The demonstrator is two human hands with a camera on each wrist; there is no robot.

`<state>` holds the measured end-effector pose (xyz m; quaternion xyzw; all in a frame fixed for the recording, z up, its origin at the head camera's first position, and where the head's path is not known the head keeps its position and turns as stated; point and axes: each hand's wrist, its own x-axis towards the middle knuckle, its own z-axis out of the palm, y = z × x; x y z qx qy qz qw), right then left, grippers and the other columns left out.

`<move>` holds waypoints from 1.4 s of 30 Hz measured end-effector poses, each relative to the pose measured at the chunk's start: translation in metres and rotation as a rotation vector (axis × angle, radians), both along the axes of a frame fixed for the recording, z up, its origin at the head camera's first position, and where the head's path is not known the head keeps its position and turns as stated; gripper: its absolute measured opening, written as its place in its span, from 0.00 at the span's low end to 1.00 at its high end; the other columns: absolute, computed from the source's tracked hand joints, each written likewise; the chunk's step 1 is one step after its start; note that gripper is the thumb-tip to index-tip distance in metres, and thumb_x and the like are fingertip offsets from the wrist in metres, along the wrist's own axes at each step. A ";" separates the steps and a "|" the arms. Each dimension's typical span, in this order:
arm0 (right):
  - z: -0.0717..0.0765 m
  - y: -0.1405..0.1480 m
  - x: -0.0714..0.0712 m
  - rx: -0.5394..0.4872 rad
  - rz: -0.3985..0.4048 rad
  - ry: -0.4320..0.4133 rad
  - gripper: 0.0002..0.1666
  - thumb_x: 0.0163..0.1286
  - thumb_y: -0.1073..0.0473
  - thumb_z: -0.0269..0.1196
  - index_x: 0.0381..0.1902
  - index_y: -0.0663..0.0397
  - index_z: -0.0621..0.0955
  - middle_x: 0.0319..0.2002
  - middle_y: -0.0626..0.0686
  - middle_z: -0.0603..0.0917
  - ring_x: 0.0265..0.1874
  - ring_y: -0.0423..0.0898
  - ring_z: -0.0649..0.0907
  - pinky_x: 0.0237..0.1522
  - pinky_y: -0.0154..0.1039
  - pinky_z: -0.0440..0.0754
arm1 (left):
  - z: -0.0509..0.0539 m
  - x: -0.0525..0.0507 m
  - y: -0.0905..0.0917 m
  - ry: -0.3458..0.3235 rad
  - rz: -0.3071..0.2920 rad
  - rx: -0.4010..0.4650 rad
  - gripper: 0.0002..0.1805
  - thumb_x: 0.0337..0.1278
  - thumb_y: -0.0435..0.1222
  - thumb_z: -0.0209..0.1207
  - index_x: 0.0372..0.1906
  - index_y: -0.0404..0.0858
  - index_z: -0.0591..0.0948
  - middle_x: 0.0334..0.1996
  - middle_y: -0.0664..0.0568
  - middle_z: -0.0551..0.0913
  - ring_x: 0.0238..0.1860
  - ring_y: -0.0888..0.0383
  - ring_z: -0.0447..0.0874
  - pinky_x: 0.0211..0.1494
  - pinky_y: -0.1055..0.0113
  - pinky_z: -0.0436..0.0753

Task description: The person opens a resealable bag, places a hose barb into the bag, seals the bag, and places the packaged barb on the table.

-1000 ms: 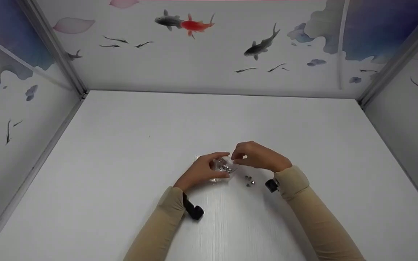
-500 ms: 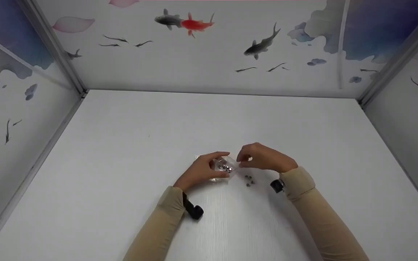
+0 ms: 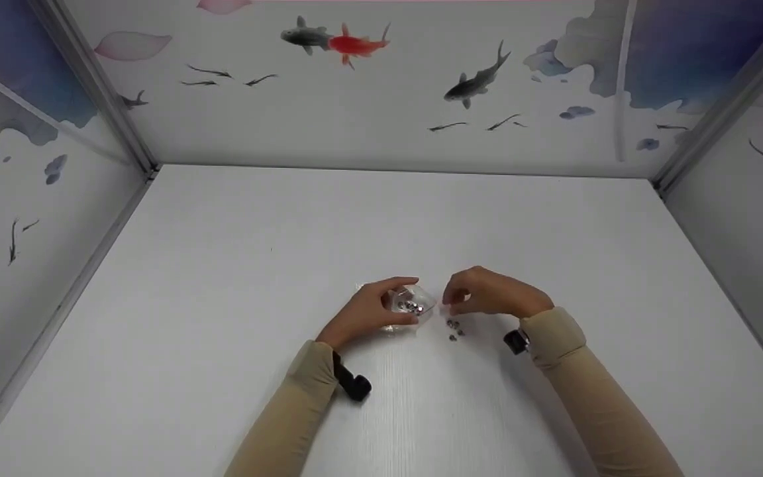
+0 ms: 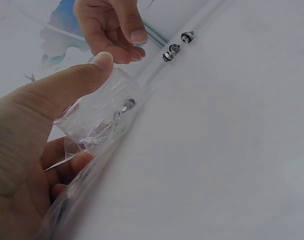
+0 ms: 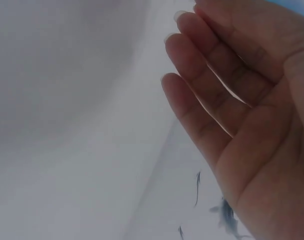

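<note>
A clear plastic bag [image 3: 423,306] with several small shiny metal fittings [image 3: 410,307] in it lies on the table. My left hand [image 3: 371,307] holds it from the left, thumb on the near side and fingers curled round the far side. In the left wrist view the bag [image 4: 94,120] bulges between thumb and fingers. Just right of the bag's mouth is my right hand [image 3: 487,291], its fingers loosely bent and apart from the bag. No object shows between its fingertips. Below it lie several loose metal fittings [image 3: 454,328], with dark rings visible in the left wrist view.
The white tabletop [image 3: 222,265] carries the bag and the loose fittings. Panels printed with fish [image 3: 355,45] stand along its back and sides, with metal posts at the corners. A black wrist camera [image 3: 355,387] is strapped on each sleeve.
My right hand has drawn away from the bag's mouth, rightward and slightly toward me, above the loose fittings. The bag's mouth looks wider. My left hand has stayed in place.
</note>
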<state>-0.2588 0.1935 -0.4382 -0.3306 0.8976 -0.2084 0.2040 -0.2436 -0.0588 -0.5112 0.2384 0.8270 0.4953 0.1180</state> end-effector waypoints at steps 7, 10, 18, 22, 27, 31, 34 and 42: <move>-0.003 0.004 0.001 0.027 -0.004 -0.029 0.06 0.62 0.62 0.68 0.38 0.49 0.86 0.36 0.44 0.84 0.37 0.40 0.79 0.43 0.38 0.79 | 0.000 -0.001 0.000 0.008 0.006 -0.015 0.38 0.45 0.51 0.71 0.66 0.53 0.73 0.31 0.58 0.73 0.31 0.62 0.65 0.37 0.67 0.67; -0.005 0.005 0.002 0.052 -0.012 -0.042 0.06 0.62 0.62 0.68 0.36 0.47 0.86 0.34 0.42 0.84 0.36 0.40 0.78 0.42 0.37 0.78 | 0.000 0.000 0.000 0.011 0.007 -0.020 0.38 0.45 0.51 0.71 0.66 0.54 0.73 0.30 0.58 0.71 0.32 0.62 0.64 0.38 0.67 0.67; -0.006 0.004 0.004 0.081 -0.033 -0.084 0.09 0.61 0.65 0.67 0.36 0.46 0.87 0.34 0.42 0.84 0.34 0.40 0.78 0.42 0.37 0.79 | 0.000 0.000 0.000 0.003 0.007 -0.003 0.38 0.45 0.51 0.72 0.66 0.54 0.73 0.36 0.59 0.75 0.35 0.61 0.66 0.40 0.66 0.68; -0.006 0.003 0.004 0.082 -0.026 -0.099 0.08 0.60 0.65 0.68 0.35 0.47 0.87 0.34 0.42 0.84 0.34 0.39 0.78 0.42 0.37 0.79 | 0.000 0.000 0.000 -0.003 0.006 0.003 0.38 0.45 0.52 0.71 0.65 0.54 0.73 0.36 0.58 0.75 0.34 0.61 0.66 0.40 0.66 0.68; -0.006 0.001 0.004 0.084 -0.020 -0.113 0.07 0.59 0.64 0.70 0.34 0.46 0.87 0.34 0.42 0.84 0.34 0.38 0.79 0.41 0.37 0.79 | -0.001 0.001 -0.001 -0.016 0.004 0.017 0.38 0.45 0.52 0.71 0.65 0.55 0.73 0.41 0.57 0.77 0.35 0.60 0.65 0.41 0.65 0.68; -0.008 0.000 0.004 0.084 -0.012 -0.104 0.07 0.59 0.64 0.70 0.34 0.47 0.87 0.34 0.42 0.84 0.33 0.38 0.79 0.41 0.36 0.79 | 0.000 0.001 -0.001 -0.016 0.003 0.022 0.37 0.46 0.51 0.71 0.65 0.55 0.73 0.41 0.55 0.78 0.36 0.60 0.65 0.42 0.65 0.68; -0.009 0.000 0.004 0.083 -0.005 -0.101 0.07 0.58 0.64 0.70 0.34 0.47 0.87 0.34 0.42 0.84 0.34 0.38 0.79 0.42 0.36 0.80 | 0.000 0.001 -0.001 -0.015 0.006 0.018 0.37 0.46 0.51 0.71 0.65 0.55 0.73 0.45 0.57 0.78 0.38 0.60 0.65 0.44 0.65 0.68; -0.011 0.000 0.003 0.089 -0.008 -0.095 0.07 0.58 0.64 0.70 0.34 0.46 0.87 0.34 0.41 0.84 0.34 0.38 0.79 0.43 0.37 0.80 | 0.000 0.001 0.000 -0.003 0.009 0.002 0.37 0.45 0.52 0.71 0.65 0.56 0.73 0.46 0.60 0.79 0.38 0.60 0.66 0.45 0.65 0.69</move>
